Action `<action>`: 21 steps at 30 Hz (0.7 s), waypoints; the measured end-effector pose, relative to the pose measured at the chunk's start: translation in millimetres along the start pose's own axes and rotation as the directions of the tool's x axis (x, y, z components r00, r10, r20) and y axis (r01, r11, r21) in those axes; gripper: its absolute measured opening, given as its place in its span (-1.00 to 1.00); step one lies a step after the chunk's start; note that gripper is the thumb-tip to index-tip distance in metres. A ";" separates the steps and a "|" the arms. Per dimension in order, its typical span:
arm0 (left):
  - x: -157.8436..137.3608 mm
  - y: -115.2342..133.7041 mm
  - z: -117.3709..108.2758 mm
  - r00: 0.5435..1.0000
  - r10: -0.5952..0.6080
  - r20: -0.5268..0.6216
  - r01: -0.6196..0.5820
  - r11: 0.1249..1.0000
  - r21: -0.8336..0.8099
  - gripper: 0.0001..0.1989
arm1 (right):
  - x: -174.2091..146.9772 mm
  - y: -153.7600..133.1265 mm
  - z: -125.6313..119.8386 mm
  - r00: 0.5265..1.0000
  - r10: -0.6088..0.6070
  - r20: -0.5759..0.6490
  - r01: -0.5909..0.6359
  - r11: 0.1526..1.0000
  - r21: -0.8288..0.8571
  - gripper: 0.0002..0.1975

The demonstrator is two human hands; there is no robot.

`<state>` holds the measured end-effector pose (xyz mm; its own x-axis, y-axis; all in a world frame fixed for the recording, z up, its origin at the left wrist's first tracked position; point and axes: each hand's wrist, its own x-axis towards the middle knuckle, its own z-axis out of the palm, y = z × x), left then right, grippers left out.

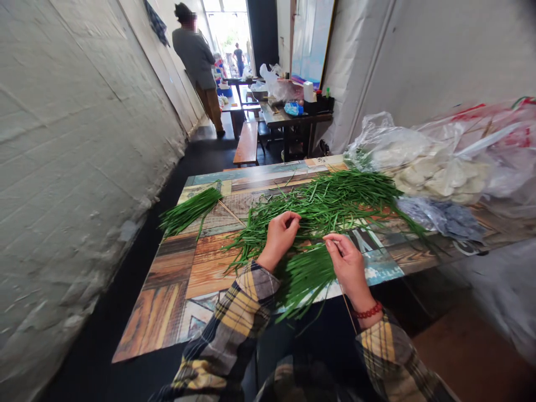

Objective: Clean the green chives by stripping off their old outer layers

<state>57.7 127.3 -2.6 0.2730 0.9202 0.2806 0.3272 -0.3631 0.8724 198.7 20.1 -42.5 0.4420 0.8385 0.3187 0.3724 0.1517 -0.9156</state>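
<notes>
A fan of cut green chives (310,273) lies at the table's near edge, between my forearms. My right hand (347,265) is closed in a pinch just above its right side, and a thin tan skewer (347,307) runs down from under that palm. My left hand (281,237) is closed, thumb and forefinger together, over the edge of a large loose heap of chives (335,195); whatever sits in its fingertips is too small to make out. To the far left lies a neat chive bundle (192,212) with a skewer (230,212) sticking out of it.
Clear plastic bags (444,162) holding pale, flat pieces crowd the right side of the patchwork-pattern table (167,290). Beyond it stand a wooden bench (247,142) and another cluttered table (276,116). A person (195,56) stands by the left wall; another is near the doorway.
</notes>
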 end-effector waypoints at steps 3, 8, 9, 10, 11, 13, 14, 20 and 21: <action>0.6 -3.6 2.1 1.000 0.013 -0.006 -0.013 0.999 0.046 -0.83 | -1.3 -1.8 -1.1 1.000 0.015 -0.021 -0.016 0.999 -0.035 -0.75; -1.1 -5.4 3.9 0.998 0.067 0.022 -0.069 0.988 0.141 -0.83 | -2.2 -1.8 -0.9 0.999 0.019 -0.044 -0.021 0.999 -0.045 -0.77; -1.8 -5.0 3.9 0.995 0.087 0.042 -0.093 0.982 0.163 -0.83 | -1.9 -1.4 -0.5 0.999 0.014 -0.044 -0.015 0.999 -0.036 -0.78; -2.7 -4.6 3.9 0.991 0.111 0.069 -0.122 0.974 0.189 -0.83 | -1.4 -1.0 -0.2 0.999 0.008 -0.039 -0.009 0.999 -0.031 -0.79; -3.7 -4.0 3.8 0.986 0.134 0.099 -0.153 0.964 0.217 -0.83 | -1.0 -1.0 0.1 1.000 0.002 -0.030 -0.003 1.000 -0.031 -0.80; -5.7 -3.0 3.7 0.971 0.170 0.166 -0.211 0.939 0.272 -0.84 | -0.3 -1.5 0.0 1.000 -0.011 -0.006 0.010 0.999 -0.040 -0.80; -6.6 -2.7 3.7 0.963 0.179 0.201 -0.234 0.926 0.296 -0.84 | -0.2 -2.2 -0.2 1.000 -0.017 0.004 0.017 0.999 -0.051 -0.81; -9.3 -3.8 3.6 0.917 0.201 0.344 -0.335 0.856 0.394 -0.86 | -1.0 -5.8 -2.3 0.999 -0.037 0.023 0.039 0.995 -0.088 -0.81; -9.5 -4.0 3.6 0.909 0.208 0.361 -0.354 0.842 0.408 -0.87 | -1.0 -5.9 -2.4 0.999 -0.037 0.024 0.039 0.995 -0.091 -0.81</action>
<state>57.1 119.5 -10.2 0.6426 0.7082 0.2925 0.5474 -0.6914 0.4715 198.0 17.0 -36.9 0.4082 0.8444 0.3469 0.4626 0.1362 -0.8760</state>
